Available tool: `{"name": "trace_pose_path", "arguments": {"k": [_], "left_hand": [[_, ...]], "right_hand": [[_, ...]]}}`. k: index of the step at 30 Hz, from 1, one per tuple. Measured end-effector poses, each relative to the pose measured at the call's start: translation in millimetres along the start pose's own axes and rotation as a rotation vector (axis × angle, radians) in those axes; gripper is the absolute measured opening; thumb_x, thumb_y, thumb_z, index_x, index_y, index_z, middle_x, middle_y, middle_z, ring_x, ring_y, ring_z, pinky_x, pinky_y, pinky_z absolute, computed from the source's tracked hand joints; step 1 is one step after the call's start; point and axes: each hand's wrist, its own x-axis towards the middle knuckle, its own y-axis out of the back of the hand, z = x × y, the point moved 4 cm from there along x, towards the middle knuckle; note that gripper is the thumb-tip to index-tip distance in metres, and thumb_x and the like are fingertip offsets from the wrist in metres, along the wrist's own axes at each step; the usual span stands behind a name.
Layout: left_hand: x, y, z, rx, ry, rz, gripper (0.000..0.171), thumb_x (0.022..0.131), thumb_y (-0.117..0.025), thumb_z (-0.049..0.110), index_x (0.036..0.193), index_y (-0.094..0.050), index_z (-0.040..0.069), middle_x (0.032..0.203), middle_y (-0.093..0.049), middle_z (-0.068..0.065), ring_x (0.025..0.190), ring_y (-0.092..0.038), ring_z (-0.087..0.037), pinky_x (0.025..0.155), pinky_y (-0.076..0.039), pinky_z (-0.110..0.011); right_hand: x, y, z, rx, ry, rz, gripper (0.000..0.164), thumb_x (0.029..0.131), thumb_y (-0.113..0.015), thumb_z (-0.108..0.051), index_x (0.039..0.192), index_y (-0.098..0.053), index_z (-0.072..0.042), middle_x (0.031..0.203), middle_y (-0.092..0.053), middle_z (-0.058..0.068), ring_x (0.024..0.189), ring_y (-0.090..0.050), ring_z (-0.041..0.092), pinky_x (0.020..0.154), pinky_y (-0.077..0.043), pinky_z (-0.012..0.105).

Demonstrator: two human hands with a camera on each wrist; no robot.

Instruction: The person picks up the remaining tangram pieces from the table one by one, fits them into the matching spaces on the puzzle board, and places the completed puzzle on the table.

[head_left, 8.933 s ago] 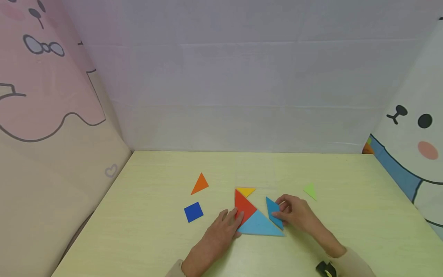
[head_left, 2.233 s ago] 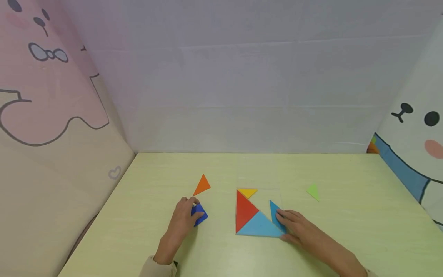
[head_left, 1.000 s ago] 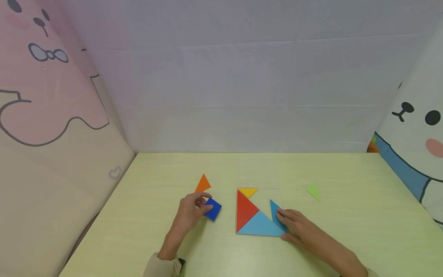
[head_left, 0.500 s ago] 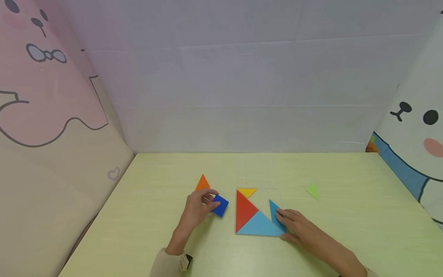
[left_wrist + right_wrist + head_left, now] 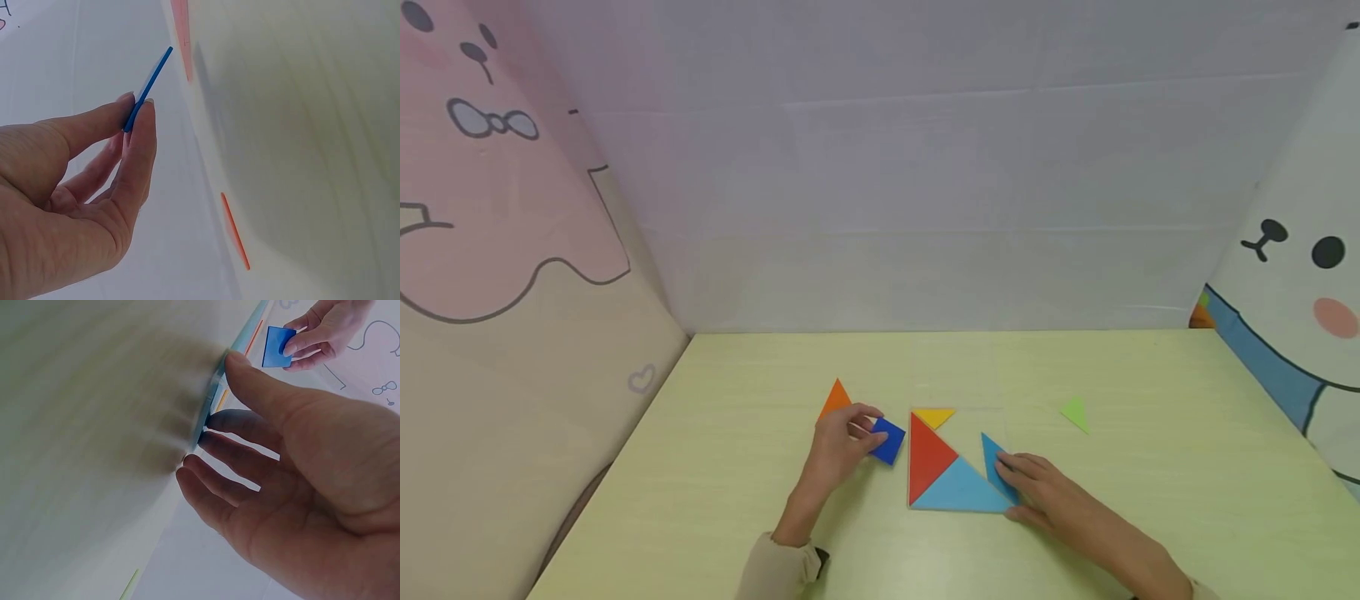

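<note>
My left hand (image 5: 867,431) pinches a dark blue square (image 5: 890,441) between thumb and fingers, lifted just off the table beside the red triangle (image 5: 927,458). In the left wrist view the dark blue square (image 5: 147,86) shows edge-on in my left hand (image 5: 135,110). My right hand (image 5: 1011,472) rests with straight fingers on a blue parallelogram (image 5: 991,454), which lies against the large light blue triangle (image 5: 961,490). A yellow triangle (image 5: 933,416) sits above the red one. In the right wrist view my right hand (image 5: 212,425) touches the parallelogram's edge (image 5: 215,387).
An orange triangle (image 5: 835,398) lies just behind my left hand, and a green triangle (image 5: 1075,412) lies apart at the right. The yellow-green table (image 5: 737,500) is closed in by a pale back wall and cartoon-printed side panels.
My left hand picked up the dark blue square and carried it rightward, close to the red triangle. The right hand has stayed on the parallelogram.
</note>
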Motion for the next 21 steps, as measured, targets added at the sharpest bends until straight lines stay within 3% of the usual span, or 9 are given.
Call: {"name": "trace_pose_path", "arguments": {"k": [13,21], "left_hand": [[9.3,-13.3,6.4,-0.023,0.02,-0.01,0.024,0.089,-0.08,0.003,0.112,-0.074,0.001,0.092,-0.067,-0.007,0.086,-0.069,-0.025,0.065,-0.059,-0.024],[15.2,-21.8,7.8,-0.046,-0.026,-0.012,0.025,0.088,-0.08,0.003,0.112,-0.074,-0.002,0.092,-0.07,-0.011,0.085,-0.071,-0.027,0.065,-0.059,-0.025]], "right_hand": [[-1,-1,1,-0.007,0.018,0.008,0.06,0.097,-0.071,-0.029,0.142,-0.056,0.008,0.148,-0.052,0.021,0.131,-0.049,0.04,0.104,-0.049,0.052],[0,-1,1,-0.018,0.015,0.009,0.059,0.097,-0.071,-0.028,0.142,-0.056,0.007,0.147,-0.053,0.021,0.131,-0.05,0.04,0.103,-0.049,0.053]]}}
